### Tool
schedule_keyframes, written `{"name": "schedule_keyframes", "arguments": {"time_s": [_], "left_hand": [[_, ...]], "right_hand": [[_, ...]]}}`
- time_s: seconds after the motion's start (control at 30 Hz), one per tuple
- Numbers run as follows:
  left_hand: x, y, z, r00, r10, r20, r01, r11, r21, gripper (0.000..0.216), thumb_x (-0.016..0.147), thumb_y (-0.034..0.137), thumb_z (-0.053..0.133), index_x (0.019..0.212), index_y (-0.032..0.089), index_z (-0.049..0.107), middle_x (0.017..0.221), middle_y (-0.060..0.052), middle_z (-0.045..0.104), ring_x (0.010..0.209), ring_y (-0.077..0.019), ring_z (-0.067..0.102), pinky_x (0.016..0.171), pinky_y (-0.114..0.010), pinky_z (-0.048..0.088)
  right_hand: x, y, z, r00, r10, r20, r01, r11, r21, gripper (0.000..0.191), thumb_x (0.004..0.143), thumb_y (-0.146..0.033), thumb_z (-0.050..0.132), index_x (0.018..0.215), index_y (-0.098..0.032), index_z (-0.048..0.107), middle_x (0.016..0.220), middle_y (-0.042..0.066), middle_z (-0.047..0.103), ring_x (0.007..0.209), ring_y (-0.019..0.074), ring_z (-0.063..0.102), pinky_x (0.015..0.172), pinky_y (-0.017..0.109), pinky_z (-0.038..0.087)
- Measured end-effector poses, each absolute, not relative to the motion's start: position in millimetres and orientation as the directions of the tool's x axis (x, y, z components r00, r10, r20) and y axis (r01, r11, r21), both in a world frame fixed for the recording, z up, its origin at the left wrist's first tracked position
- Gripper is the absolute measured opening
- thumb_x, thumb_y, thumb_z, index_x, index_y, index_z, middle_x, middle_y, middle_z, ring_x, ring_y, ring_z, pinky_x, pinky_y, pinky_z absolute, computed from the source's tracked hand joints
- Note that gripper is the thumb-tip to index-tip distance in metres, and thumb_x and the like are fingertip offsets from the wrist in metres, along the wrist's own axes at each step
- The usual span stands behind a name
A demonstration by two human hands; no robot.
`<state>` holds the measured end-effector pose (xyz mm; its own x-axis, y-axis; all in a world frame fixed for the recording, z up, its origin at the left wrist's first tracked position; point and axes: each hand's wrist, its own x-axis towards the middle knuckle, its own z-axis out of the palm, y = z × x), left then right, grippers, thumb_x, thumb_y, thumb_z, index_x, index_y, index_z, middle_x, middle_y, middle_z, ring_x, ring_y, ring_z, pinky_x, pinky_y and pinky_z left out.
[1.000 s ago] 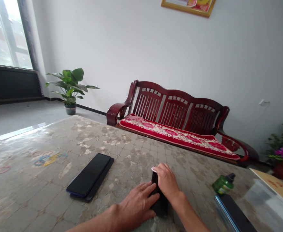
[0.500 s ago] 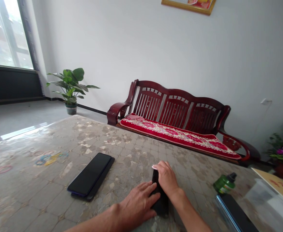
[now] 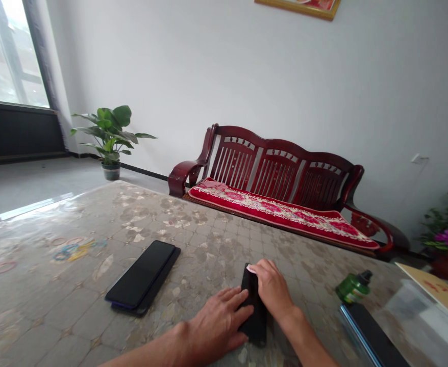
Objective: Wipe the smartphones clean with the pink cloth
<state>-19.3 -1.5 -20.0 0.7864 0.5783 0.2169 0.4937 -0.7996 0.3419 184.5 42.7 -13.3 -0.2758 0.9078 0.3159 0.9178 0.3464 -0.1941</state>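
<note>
A black phone (image 3: 253, 322) lies lengthwise on the patterned tablecloth, partly hidden by my hands. My left hand (image 3: 218, 323) rests at its left side, fingers spread and their tips pressing on the phone. At the far end, my right hand (image 3: 273, 286) is closed over a small piece of white tissue (image 3: 251, 268), pressed against the phone. Only the tissue's edge shows; whether it is paper or cloth is unclear. To the left lies another dark phone (image 3: 142, 275), stacked slightly askew on a similar dark slab.
At the right stand a green bottle (image 3: 354, 287) with a black cap, another phone (image 3: 375, 334) and a clear plastic box (image 3: 411, 300). Coloured rubber bands (image 3: 74, 250) lie at the left. Beyond the table is a wooden bench (image 3: 277, 168) with a red cover.
My right hand has slid slightly right and nearer to me with the tissue, showing more of the phone's far end. My left hand has stayed in place.
</note>
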Motion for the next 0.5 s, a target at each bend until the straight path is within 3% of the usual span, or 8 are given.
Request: {"name": "schedule_keyframes", "arguments": {"time_s": [0.33, 0.5], "left_hand": [[-16, -2, -22, 0.757, 0.610, 0.234, 0.509, -0.776, 0.374, 0.047, 0.086, 0.041, 0.067, 0.129, 0.026, 0.055, 0.141, -0.007, 0.053, 0.128, -0.0289, 0.049, 0.111, -0.040, 0.034], [-15, 0, -26, 0.748, 0.624, 0.226, 0.525, -0.765, 0.372, 0.051, 0.088, 0.042, 0.065, 0.134, 0.026, 0.052, 0.145, -0.009, 0.049, 0.131, -0.0305, 0.046, 0.112, -0.042, 0.033]], "right_hand": [[182, 21, -14, -0.326, 0.894, 0.308, 0.874, 0.410, -0.262, 0.036, 0.092, -0.007, 0.042, 0.101, -0.025, 0.072, 0.092, 0.004, 0.065, 0.095, 0.0182, 0.057, 0.085, 0.026, 0.045], [191, 35, -10, -0.228, 0.914, 0.334, 0.917, 0.317, -0.242, 0.036, 0.092, -0.007, 0.042, 0.101, -0.023, 0.072, 0.095, 0.005, 0.067, 0.095, 0.0193, 0.058, 0.087, 0.027, 0.045]]}}
